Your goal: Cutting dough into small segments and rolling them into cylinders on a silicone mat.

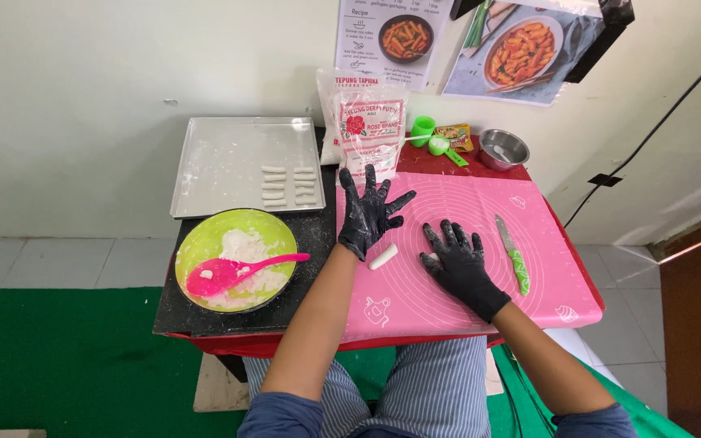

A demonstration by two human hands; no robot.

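Observation:
Both my hands wear black gloves dusted with flour. My left hand is spread open, fingers apart, just above a small white dough roll lying on the pink silicone mat. My right hand lies palm down on the mat, to the right of the roll, with a bit of white dough showing at its left edge. A green-handled knife lies on the mat just right of my right hand.
A green bowl of white dough with a pink spoon sits at left. Behind it a metal tray holds several dough rolls. Flour bags, green measuring cups, a sachet and a steel bowl stand at the back.

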